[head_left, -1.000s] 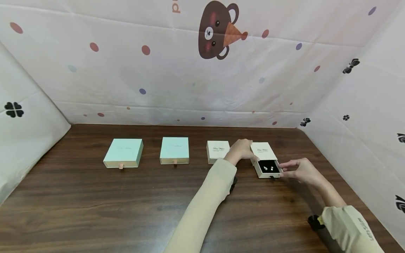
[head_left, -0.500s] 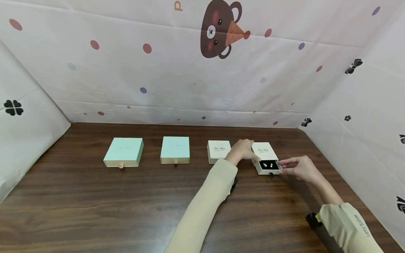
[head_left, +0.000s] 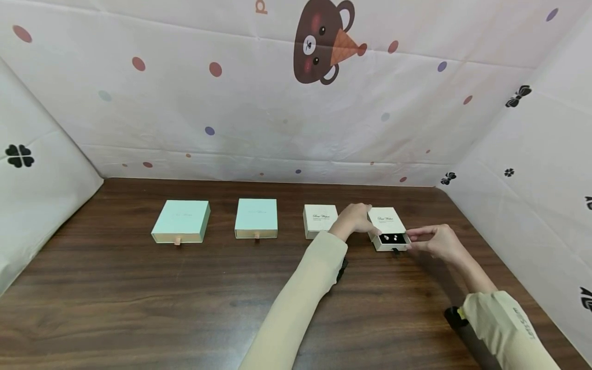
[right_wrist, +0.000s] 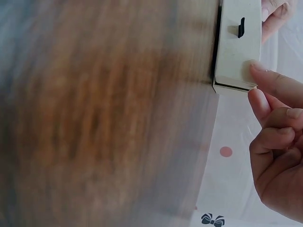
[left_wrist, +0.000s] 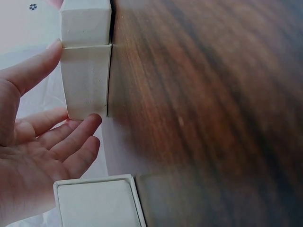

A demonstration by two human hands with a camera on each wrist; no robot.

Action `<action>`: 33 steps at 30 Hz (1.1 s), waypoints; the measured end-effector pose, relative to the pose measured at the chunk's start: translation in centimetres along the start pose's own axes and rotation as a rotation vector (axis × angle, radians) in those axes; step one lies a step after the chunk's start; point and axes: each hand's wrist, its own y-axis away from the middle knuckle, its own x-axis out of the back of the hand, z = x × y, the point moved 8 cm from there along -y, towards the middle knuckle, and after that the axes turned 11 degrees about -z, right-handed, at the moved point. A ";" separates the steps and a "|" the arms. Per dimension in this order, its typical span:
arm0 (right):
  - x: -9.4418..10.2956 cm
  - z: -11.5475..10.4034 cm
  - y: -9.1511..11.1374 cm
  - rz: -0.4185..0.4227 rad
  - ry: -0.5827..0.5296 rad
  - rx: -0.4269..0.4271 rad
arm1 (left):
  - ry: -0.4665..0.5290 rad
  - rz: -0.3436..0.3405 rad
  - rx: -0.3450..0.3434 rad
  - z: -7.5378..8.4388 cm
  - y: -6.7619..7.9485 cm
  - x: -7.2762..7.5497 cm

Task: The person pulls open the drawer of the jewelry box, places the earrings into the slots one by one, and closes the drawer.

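A small white jewelry box (head_left: 387,218) with script lettering stands at the right of the table, its drawer (head_left: 385,247) partly out toward me. Small shiny earrings (head_left: 387,238) sit on the drawer's black lining. My left hand (head_left: 355,220) holds the box's outer sleeve from the left; in the left wrist view the thumb touches near its front edge and fingers reach its back end. With thumb on the drawer front and a finger at its side, my right hand (head_left: 440,246) pinches the right front corner. A black pull tab (right_wrist: 241,28) sticks out of the drawer front.
To the left, a second white box (head_left: 319,218) stands shut, close to the left forearm. Farther left are two mint-green drawer boxes, one square (head_left: 256,213) and one wider (head_left: 182,216). A printed cloth (head_left: 250,113) rises behind the wooden table (head_left: 185,298).
The drawer has slid back into its sleeve, so less of the black lining shows. My right hand has moved slightly away from me with it; the left hand stays put.
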 end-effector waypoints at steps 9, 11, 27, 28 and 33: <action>0.2 0.1 -0.5 0.006 0.012 0.003 | 0.013 -0.022 0.030 0.0 0.1 0.0; 0.2 0.1 -0.5 0.004 0.011 0.003 | 0.014 -0.025 0.031 0.0 0.2 0.0; 0.1 0.3 -1.7 -0.022 -0.101 -0.019 | 0.031 -0.017 0.046 -0.2 0.0 0.0; 0.1 0.3 -1.7 -0.019 -0.105 -0.020 | 0.035 -0.016 0.048 -0.2 0.0 0.0; 0.2 0.4 -2.0 -0.011 -0.138 -0.021 | 0.046 -0.018 0.051 -0.3 -0.1 -0.1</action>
